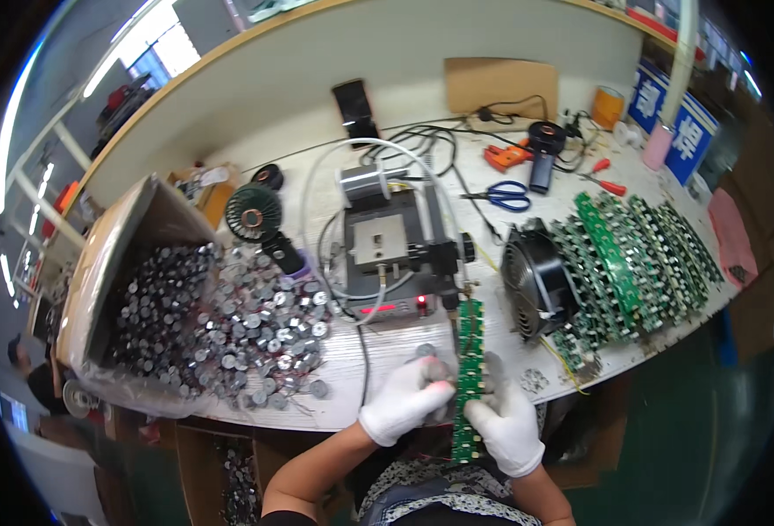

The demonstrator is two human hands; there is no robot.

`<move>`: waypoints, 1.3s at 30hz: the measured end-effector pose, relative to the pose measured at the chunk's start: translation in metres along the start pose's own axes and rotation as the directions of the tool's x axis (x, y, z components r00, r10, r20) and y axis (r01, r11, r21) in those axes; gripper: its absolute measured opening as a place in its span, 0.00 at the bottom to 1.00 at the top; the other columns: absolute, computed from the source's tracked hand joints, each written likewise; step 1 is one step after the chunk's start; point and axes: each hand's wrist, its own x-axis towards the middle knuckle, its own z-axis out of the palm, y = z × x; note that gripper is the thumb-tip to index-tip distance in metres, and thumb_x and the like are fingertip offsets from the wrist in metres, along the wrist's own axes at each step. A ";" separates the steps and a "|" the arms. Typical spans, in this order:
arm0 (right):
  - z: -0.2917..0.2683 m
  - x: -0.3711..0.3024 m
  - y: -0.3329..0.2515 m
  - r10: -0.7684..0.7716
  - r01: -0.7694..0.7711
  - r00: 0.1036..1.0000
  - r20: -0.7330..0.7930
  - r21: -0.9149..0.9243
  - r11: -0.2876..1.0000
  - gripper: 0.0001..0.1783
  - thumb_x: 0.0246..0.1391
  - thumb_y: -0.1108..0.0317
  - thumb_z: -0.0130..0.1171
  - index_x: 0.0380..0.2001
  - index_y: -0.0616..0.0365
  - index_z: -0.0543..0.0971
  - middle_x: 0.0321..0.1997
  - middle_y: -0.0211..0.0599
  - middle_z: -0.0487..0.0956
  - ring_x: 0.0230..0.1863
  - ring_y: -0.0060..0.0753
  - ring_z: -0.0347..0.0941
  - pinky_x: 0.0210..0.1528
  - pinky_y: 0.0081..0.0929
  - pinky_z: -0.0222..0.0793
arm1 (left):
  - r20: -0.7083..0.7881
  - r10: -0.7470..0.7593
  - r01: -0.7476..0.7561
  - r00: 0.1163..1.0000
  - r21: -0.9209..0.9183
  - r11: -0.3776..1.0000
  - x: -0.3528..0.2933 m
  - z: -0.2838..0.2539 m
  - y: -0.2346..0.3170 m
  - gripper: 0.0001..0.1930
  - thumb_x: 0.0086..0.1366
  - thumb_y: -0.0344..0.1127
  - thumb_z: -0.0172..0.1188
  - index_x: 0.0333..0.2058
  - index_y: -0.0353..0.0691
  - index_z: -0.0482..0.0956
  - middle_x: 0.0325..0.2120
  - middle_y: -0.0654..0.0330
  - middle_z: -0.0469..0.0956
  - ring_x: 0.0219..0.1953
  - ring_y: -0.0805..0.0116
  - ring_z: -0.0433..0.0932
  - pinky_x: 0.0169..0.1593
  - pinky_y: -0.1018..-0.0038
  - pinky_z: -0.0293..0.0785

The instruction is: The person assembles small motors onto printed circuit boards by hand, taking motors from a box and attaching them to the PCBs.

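A long green circuit board strip [469, 377] runs from beneath the soldering machine [387, 250] toward my body, past the table's front edge. My right hand [505, 425], in a white glove, grips the strip's right side with the thumb on its face. Gloved in white too, my left hand [409, 401] is closed beside the strip's left edge; what its fingers pinch is hidden. A small round metal motor [426, 351] lies just beyond its fingertips. The machine carries a solder wire spool [363, 186] on top.
A heap of small motors [264, 333] spreads at left before a tipped cardboard box [106, 289] holding more. A black fan [538, 280] stands right of the strip, beside rows of circuit boards [615, 254]. Behind lie blue scissors [505, 196], a phone [355, 110] and cables.
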 end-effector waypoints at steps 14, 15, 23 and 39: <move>0.004 0.001 -0.002 -0.030 0.023 0.998 -0.047 -0.151 0.988 0.39 0.51 0.84 0.49 0.67 0.71 0.51 0.41 0.43 0.77 0.29 0.16 0.71 0.31 0.14 0.67 | -0.245 0.805 0.201 0.540 0.967 0.160 -0.025 -0.106 0.016 0.09 0.55 0.30 0.59 0.37 0.45 0.81 0.34 0.57 0.76 0.37 0.57 0.76 0.39 0.64 0.74; 0.005 0.001 -0.003 -0.032 0.025 0.999 -0.043 -0.153 0.988 0.39 0.51 0.84 0.49 0.67 0.71 0.51 0.41 0.43 0.77 0.29 0.16 0.71 0.31 0.14 0.67 | -0.247 0.806 0.203 0.537 0.966 0.162 -0.022 -0.111 0.016 0.09 0.55 0.30 0.59 0.37 0.45 0.81 0.34 0.57 0.76 0.37 0.57 0.76 0.39 0.64 0.74; 0.004 0.001 -0.002 -0.053 0.044 0.998 -0.045 -0.178 0.983 0.38 0.51 0.84 0.49 0.66 0.73 0.53 0.41 0.41 0.77 0.30 0.16 0.71 0.32 0.14 0.68 | -0.041 0.617 0.188 0.786 0.967 -0.175 -0.018 -0.119 0.025 0.13 0.57 0.33 0.54 0.41 0.49 0.80 0.39 0.58 0.73 0.45 0.57 0.72 0.46 0.61 0.70; 0.003 0.001 -0.001 -0.089 0.086 0.996 -0.007 -0.198 0.976 0.33 0.51 0.83 0.51 0.62 0.76 0.59 0.44 0.42 0.78 0.31 0.16 0.72 0.32 0.15 0.69 | 0.006 0.557 -0.045 0.830 0.997 0.057 -0.048 -0.107 0.013 0.05 0.56 0.32 0.60 0.31 0.42 0.79 0.39 0.59 0.76 0.42 0.56 0.76 0.46 0.64 0.73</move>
